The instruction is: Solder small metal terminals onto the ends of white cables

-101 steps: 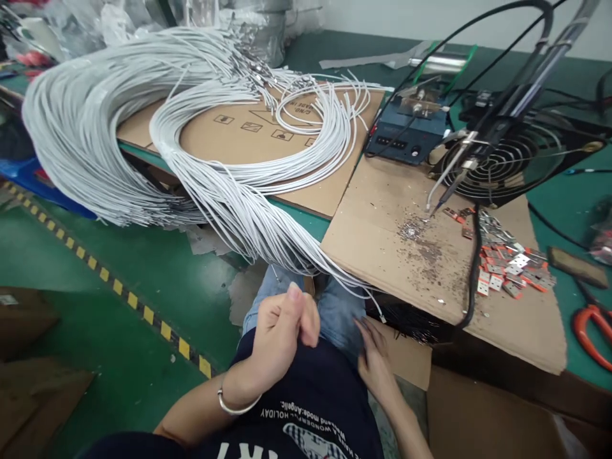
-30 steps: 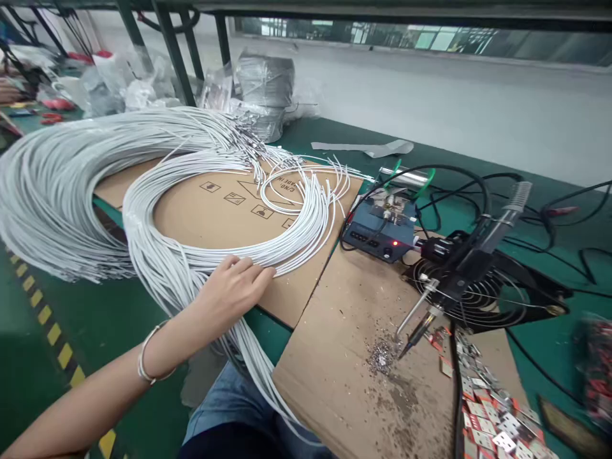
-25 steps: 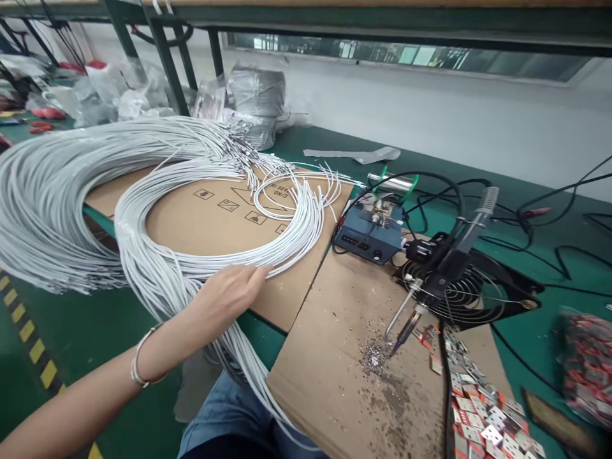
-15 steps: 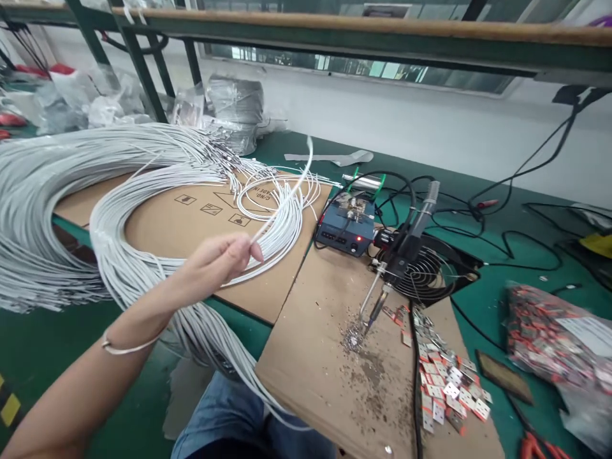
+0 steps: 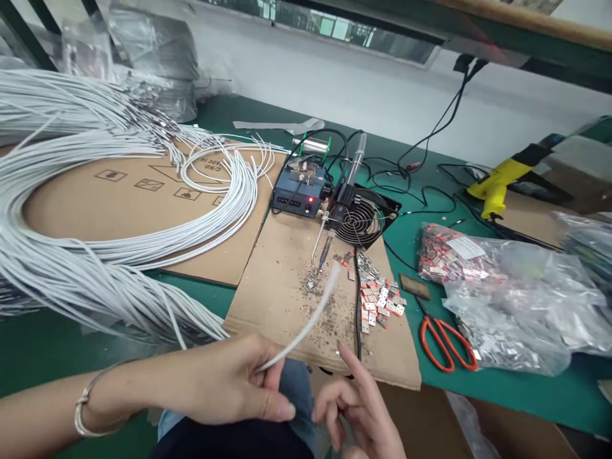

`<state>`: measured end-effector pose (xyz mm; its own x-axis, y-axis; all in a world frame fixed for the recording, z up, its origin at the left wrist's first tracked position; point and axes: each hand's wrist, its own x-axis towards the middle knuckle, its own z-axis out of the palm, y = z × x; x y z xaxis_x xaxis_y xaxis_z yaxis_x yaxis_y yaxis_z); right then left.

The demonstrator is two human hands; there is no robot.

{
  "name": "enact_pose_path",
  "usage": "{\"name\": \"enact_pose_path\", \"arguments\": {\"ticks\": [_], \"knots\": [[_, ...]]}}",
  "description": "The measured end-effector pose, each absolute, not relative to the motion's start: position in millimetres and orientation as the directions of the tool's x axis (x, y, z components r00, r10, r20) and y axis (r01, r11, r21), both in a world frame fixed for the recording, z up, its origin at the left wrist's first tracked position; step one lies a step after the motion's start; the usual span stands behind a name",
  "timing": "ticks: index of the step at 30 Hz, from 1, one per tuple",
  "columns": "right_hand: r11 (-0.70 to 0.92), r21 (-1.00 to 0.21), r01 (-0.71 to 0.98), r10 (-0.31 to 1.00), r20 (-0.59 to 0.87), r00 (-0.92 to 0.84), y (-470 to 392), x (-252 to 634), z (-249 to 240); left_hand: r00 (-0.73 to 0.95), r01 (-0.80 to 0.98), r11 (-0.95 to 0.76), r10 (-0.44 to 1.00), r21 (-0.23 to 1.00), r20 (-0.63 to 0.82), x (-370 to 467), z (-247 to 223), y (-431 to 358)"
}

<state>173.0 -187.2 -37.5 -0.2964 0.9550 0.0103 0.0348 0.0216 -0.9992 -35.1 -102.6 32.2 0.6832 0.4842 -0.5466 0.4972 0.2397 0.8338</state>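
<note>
- Lower left: the left hand's (image 5: 210, 386) grip is closed, thumb and fingers pinching one white cable (image 5: 313, 322).
- The cable's long axis slants up and right, bending upward; its free end points toward the top, near mid-frame.
- Bottom centre: the right hand (image 5: 368, 414), fingers loosely curled, index finger raised, apart from the cable.
- Right of centre: loose metal pieces (image 5: 380, 296).

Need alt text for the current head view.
Left hand holds a white cable, with the right hand nearby, partly curled. Beyond, a soldering iron points down over cardboard beside scattered small plates; looped cables lie at picture left.
</note>
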Motion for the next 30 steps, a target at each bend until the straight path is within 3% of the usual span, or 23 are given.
{"name": "enact_pose_path", "arguments": {"ticks": [3,7,10,12,15,19,23,26,30], "knots": [[0.060,-0.995,0.080,0.979,0.043,-0.198,-178,155,-38,0.706,0.619,0.056,0.398,0.783,-0.586,-43,19,-113],[0.048,-0.982,0.182,0.966,0.000,-0.258,-171,139,-49,0.711,0.534,-0.048,0.565,0.844,-0.418,-52,8,-125],[0.094,-0.970,0.226,0.927,0.002,-0.375,-173,130,-57,0.581,0.316,0.015,0.787,0.949,-0.207,-48,-6,-135],[0.120,-0.950,0.288,0.913,-0.008,-0.408,-177,126,-59,0.538,0.117,0.097,0.830,0.988,-0.146,-40,-16,-139],[0.136,-0.918,0.372,0.919,-0.024,-0.394,-180,129,-57,0.479,-0.130,0.299,0.854,0.945,-0.204,-27,-27,-140],[0.062,-0.926,0.373,0.982,-0.009,-0.186,-171,152,-47,0.458,-0.304,0.556,0.798,0.774,-0.393,-21,-29,-139],[0.054,-0.964,0.262,0.982,0.004,-0.187,-158,159,-38,0.531,-0.274,0.684,0.694,0.676,-0.486,-22,-31,-141],[-0.024,-0.979,0.203,0.968,-0.073,-0.240,-154,148,-35,0.524,-0.148,0.622,0.708,0.769,-0.473,-23,-31,-141],[-0.074,-0.996,0.046,0.973,-0.082,-0.215,-156,137,-37,0.479,0.019,0.411,0.796,0.911,-0.369,-25,-27,-141]]}}
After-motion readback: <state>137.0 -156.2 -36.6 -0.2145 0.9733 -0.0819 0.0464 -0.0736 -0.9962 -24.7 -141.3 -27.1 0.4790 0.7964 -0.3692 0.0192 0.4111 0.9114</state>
